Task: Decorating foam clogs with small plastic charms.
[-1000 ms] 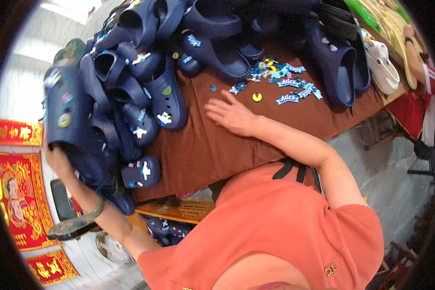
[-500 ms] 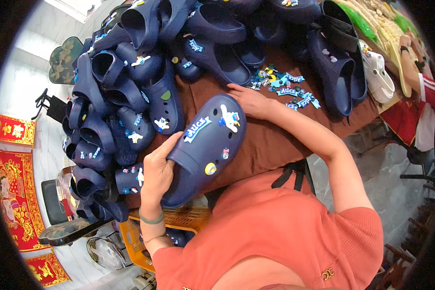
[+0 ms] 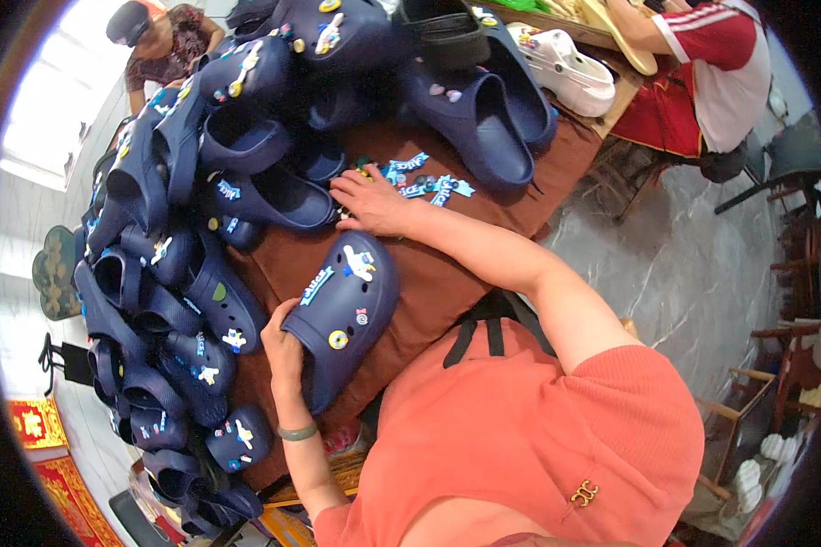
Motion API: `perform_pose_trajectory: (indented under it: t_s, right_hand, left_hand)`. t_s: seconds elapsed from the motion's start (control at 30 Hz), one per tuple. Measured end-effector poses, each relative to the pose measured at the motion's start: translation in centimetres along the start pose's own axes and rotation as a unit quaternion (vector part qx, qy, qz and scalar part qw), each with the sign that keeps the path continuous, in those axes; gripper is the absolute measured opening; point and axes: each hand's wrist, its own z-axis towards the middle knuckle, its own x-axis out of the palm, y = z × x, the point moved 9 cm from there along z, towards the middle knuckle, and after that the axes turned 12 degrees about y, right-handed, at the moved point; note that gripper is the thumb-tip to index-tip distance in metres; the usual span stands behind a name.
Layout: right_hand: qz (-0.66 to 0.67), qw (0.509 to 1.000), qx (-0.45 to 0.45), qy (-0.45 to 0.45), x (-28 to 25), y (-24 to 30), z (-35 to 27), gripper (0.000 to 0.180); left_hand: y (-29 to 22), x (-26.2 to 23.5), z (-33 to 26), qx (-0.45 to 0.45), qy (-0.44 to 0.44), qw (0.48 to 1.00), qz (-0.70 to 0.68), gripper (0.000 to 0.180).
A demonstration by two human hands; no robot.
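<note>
My left hand (image 3: 283, 351) is closed round the heel-side opening of a navy clog (image 3: 345, 296), holding it tilted above the brown cloth. Its toe points up and away from me. On the clog's upper sit a blue-and-white lettered charm (image 3: 316, 285), a white character charm (image 3: 359, 263), a swirl candy charm (image 3: 362, 316) and a round yellow charm (image 3: 337, 339). My right hand (image 3: 371, 201) is over the left end of a pile of small shoe charms (image 3: 429, 182), fingers apart and touching them. Some fingertips are hidden among the charms.
Many navy clogs (image 3: 246, 137) are heaped along the left and far side. A larger navy pair (image 3: 483, 137) and a white clog (image 3: 566, 73) stand at the far right. Brown cloth (image 3: 456, 283) covers the table. Two other people (image 3: 169, 46) sit beyond it; an orange crate (image 3: 287, 520) is below.
My right hand has moved from the bare cloth beside the clog onto the charm pile. The clog stays in my left hand. The whole view has swung to the right.
</note>
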Motion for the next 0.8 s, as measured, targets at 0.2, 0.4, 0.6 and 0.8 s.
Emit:
perform_pose_trajectory:
  t_s: [0.2, 0.4, 0.6, 0.8]
  right_hand:
    - [-0.032, 0.998, 0.010, 0.051, 0.3, -1.0, 0.7, 0.036]
    - [-0.028, 0.995, -0.008, 0.099, -0.2, -0.3, 0.7, 0.038]
    - [-0.017, 0.988, -0.002, 0.150, -0.5, -0.9, -0.4, 0.038]
    - [0.013, 0.994, -0.002, 0.111, -0.9, -1.2, -0.3, 0.036]
  left_hand:
    - [-0.5, -0.3, 0.2, 0.028, -0.079, 0.994, 0.064, 0.020]
    - [-1.1, -0.4, -0.5, 0.046, -0.111, 0.984, 0.133, 0.016]
    - [-1.1, -0.5, -0.8, 0.063, -0.154, 0.972, 0.168, 0.013]
    - [-1.2, -0.5, -1.0, 0.061, -0.173, 0.965, 0.186, 0.013]
